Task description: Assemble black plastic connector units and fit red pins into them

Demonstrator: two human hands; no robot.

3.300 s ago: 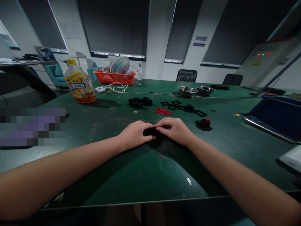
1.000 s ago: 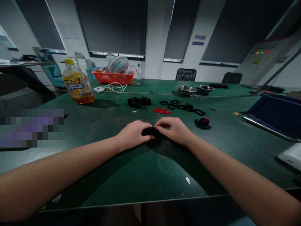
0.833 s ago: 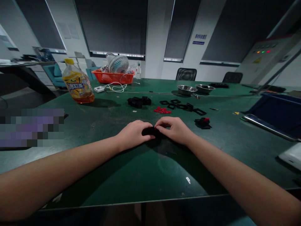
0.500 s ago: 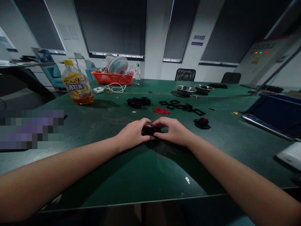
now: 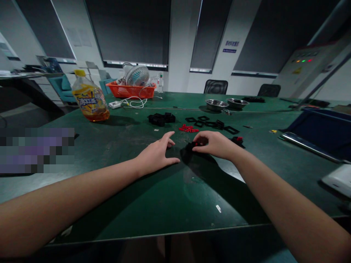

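Observation:
My right hand (image 5: pixel 214 145) grips a small black plastic part with a red piece (image 5: pixel 191 146) between thumb and fingers, just over the table. To its left, my left hand (image 5: pixel 156 153) is open, thumb and fingers apart, holding nothing. Beyond the hands lie several small red plastic pieces (image 5: pixel 188 128), a pile of black blocks (image 5: pixel 161 119) and several flat black frames (image 5: pixel 215 124). Partly hidden behind my right wrist is another black part with a red piece (image 5: pixel 238 140).
On the green table (image 5: pixel 137 215) stand a drink bottle (image 5: pixel 91 98) at left, an orange basket (image 5: pixel 131 91) holding a fan, and two metal bowls (image 5: pixel 216 105) at the back. A dark blue bin (image 5: pixel 323 131) sits at right, with a white object (image 5: pixel 338 180) nearer me.
My left hand has let go of the black and red part and its fingers have opened. My right hand has carried the part to the right.

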